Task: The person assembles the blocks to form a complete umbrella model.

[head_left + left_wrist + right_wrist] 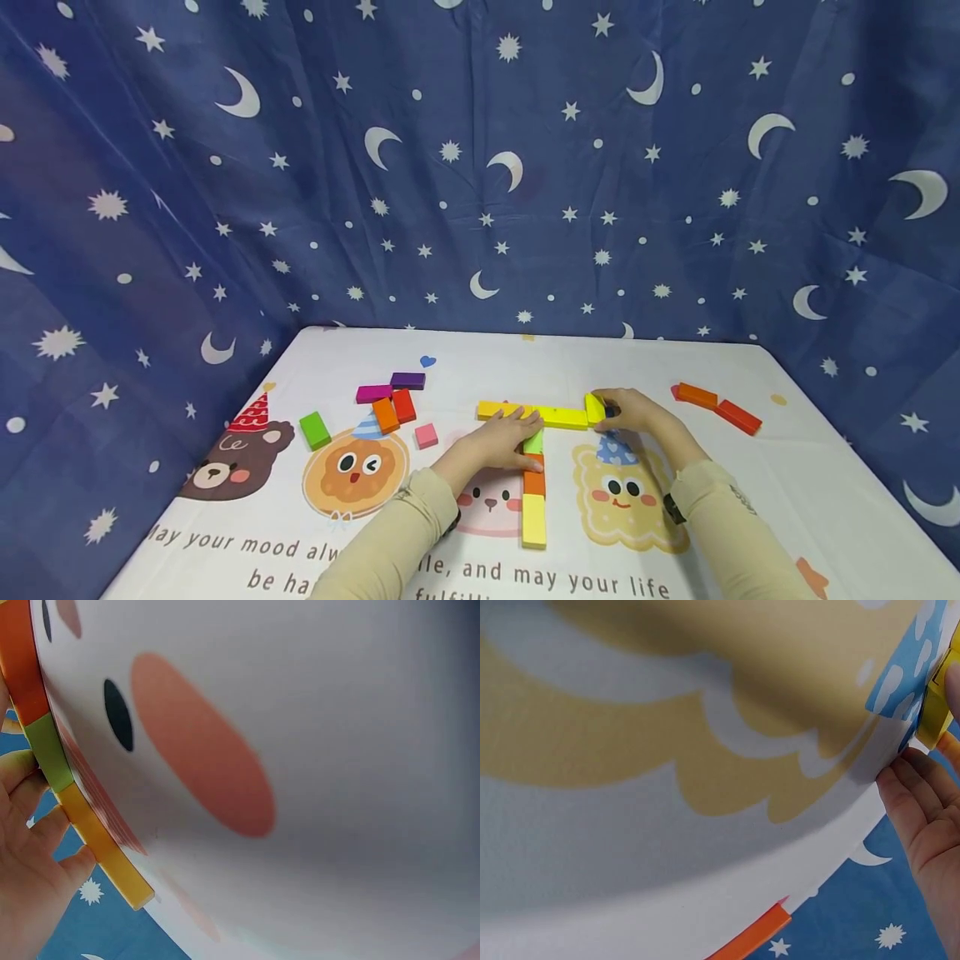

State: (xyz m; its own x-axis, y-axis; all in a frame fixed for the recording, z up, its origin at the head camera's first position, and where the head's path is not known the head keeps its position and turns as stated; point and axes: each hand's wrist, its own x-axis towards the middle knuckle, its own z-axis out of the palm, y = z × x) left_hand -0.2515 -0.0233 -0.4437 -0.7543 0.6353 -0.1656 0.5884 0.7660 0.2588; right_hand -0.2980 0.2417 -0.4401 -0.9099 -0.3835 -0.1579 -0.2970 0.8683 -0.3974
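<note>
Wooden blocks form a T on the white cloth. Its crossbar has an orange-yellow block [491,409] at the left and a yellow block [564,417] beside it. Down the stem run a light green block [533,443], an orange block [534,482] and a pale yellow block [534,523]. My left hand [498,439] lies over the join, fingertips on the crossbar and thumb by the orange block. In the left wrist view its spread fingers touch the row's edge. My right hand [628,410] pinches another yellow block [594,409] at the crossbar's right end.
Left of the T lie a green block [315,430], a pink block [426,436], a magenta block [373,393], a purple block [408,381] and two orange-red ones. An orange block [697,396] and a red block [738,417] lie far right. A blue starry curtain [480,183] hangs behind.
</note>
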